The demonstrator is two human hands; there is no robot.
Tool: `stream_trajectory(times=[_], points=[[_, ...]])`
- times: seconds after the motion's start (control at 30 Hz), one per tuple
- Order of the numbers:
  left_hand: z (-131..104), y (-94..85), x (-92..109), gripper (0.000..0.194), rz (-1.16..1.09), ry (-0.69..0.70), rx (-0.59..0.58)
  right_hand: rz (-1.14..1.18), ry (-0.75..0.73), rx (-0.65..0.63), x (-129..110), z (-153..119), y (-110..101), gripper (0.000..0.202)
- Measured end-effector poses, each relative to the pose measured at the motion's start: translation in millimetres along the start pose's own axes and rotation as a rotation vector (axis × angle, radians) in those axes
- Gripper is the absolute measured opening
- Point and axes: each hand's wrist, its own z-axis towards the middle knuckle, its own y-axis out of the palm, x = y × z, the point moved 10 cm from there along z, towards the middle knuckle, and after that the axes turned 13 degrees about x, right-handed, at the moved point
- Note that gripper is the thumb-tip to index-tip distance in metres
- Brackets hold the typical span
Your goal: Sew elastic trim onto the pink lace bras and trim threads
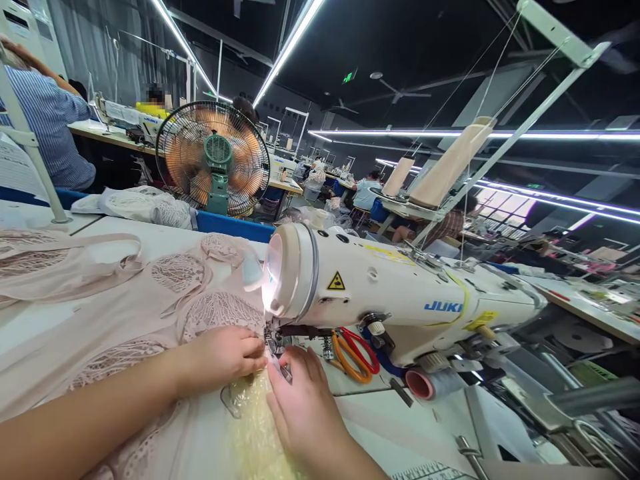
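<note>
A white JUKI sewing machine lies across the middle, its lamp lit above the needle area. Pale pink lace fabric spreads over the table to its left and runs up to the presser foot. My left hand rests on the lace just left of the foot, fingers pressed together on the fabric. Close to the foot's right side, my right hand pinches the fabric edge, with a small metal part by its fingertips. Shiny yellowish material lies between the hands.
Orange-handled scissors and red-handled ones lie behind my right hand. A thread cone is on its side nearby. A large fan stands beyond the table, with a person in a striped shirt at far left.
</note>
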Motion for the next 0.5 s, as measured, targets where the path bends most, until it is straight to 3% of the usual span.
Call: stream_trajectory(times=[0.23,0.5], points=[[-1.3,3.5,1.8,0.028,-0.093,0.012,-0.073,0.011,0.002,0.017,0.6,-0.4,-0.8,0.030],[0.0,11.3,-13.6,0.034,-0.104,-0.018,-0.127,0.072,0.058,0.021,10.1,-5.4,-10.4,0.028]])
